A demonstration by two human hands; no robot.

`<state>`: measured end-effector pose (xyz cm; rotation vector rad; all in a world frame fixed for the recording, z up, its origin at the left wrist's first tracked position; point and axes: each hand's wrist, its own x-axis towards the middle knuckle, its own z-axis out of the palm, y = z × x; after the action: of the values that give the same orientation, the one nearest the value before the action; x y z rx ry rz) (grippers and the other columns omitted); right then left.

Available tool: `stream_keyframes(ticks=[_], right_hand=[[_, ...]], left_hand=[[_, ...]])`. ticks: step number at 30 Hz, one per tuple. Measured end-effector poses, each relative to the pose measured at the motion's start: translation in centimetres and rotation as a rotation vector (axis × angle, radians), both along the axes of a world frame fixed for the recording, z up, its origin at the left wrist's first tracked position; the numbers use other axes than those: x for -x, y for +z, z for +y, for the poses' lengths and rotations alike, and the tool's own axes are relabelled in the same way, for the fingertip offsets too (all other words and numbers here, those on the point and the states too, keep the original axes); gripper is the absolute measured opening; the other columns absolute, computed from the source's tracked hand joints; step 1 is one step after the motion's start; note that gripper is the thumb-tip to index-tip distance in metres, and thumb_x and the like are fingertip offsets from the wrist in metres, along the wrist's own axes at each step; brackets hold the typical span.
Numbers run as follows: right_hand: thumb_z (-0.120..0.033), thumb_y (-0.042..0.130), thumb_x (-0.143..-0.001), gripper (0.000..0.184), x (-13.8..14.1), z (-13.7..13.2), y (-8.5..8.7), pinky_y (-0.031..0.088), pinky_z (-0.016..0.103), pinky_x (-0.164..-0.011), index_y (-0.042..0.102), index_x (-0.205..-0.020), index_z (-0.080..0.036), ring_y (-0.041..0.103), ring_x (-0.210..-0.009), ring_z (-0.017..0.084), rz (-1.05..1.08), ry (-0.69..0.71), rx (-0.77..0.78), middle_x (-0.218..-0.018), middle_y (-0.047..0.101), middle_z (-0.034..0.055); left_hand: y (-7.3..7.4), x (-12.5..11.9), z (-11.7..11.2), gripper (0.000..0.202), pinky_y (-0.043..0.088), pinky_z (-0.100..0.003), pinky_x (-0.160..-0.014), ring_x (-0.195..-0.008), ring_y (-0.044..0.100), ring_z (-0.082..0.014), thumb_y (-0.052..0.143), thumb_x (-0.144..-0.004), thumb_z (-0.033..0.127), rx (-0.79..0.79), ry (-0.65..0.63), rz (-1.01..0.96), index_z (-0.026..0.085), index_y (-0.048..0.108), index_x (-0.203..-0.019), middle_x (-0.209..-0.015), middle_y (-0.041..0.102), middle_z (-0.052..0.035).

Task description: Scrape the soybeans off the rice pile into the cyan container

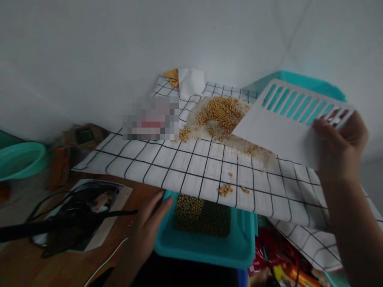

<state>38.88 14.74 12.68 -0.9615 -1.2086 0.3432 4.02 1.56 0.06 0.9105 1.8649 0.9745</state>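
My right hand grips the slotted end of a thin white plastic panel, raised at a tilt over the right part of the table. My left hand is closed on the left rim of a teal plastic bin below the table's front edge. Yellow beans and darker small grains lie inside this bin. On the checked tablecloth is a heap of yellow beans mixed with small pale grains, partly behind the panel. A small cluster of beans rests near the front edge.
Behind the panel stands another teal bin against the wall. A white paper and a yellow cloth-like piece lie at the back. At left are a green basin and a black bag with straps.
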Motion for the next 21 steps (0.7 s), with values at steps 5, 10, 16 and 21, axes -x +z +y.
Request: stream_keyframes(ticks=[5,10,16,21], right_hand=[[-0.024,0.081,-0.058,0.026,-0.7,-5.1,-1.6,0.029,0.027,-0.055,0.06,-0.072,-0.021,0.042,-0.056,0.012,0.05,-0.184,0.152,-0.067,0.05,-0.0016],[-0.029,0.083,-0.058,0.028,-0.6,-9.6,-4.0,0.03,0.027,-0.049,0.057,-0.068,-0.025,0.041,-0.058,0.015,0.077,-0.312,0.25,-0.069,0.049,-0.0007],[-0.029,0.086,-0.061,0.03,-0.4,-11.0,-5.2,0.034,0.023,-0.049,0.058,-0.071,-0.022,0.044,-0.061,0.013,0.178,-0.29,0.292,-0.072,0.053,-0.0017],[-0.028,0.086,-0.064,0.03,-0.8,-11.9,-6.0,0.036,0.021,-0.051,0.059,-0.076,-0.021,0.046,-0.063,0.011,0.188,-0.272,0.262,-0.074,0.053,-0.003]], left_hand=[[-0.6,0.7,0.1,0.04,0.024,-0.043,-0.122,-0.141,0.046,-0.0291,0.062,-0.079,0.046,-0.046,-0.041,0.002,0.024,0.066,-0.112,-0.137,0.065,-0.0067],[-0.5,0.9,0.5,0.048,0.034,-0.041,-0.117,-0.135,0.052,-0.0279,0.063,-0.079,0.044,-0.028,-0.121,-0.038,0.018,0.065,-0.12,-0.139,0.063,-0.0119],[-0.3,0.6,0.5,0.047,0.03,-0.041,-0.119,-0.137,0.051,-0.0266,0.06,-0.082,0.048,-0.058,-0.132,-0.04,0.019,0.064,-0.12,-0.14,0.062,-0.012],[-0.8,0.4,0.7,0.045,0.029,-0.047,-0.119,-0.135,0.052,-0.0313,0.065,-0.073,0.051,-0.068,-0.047,-0.108,0.021,0.068,-0.107,-0.136,0.065,-0.0124]])
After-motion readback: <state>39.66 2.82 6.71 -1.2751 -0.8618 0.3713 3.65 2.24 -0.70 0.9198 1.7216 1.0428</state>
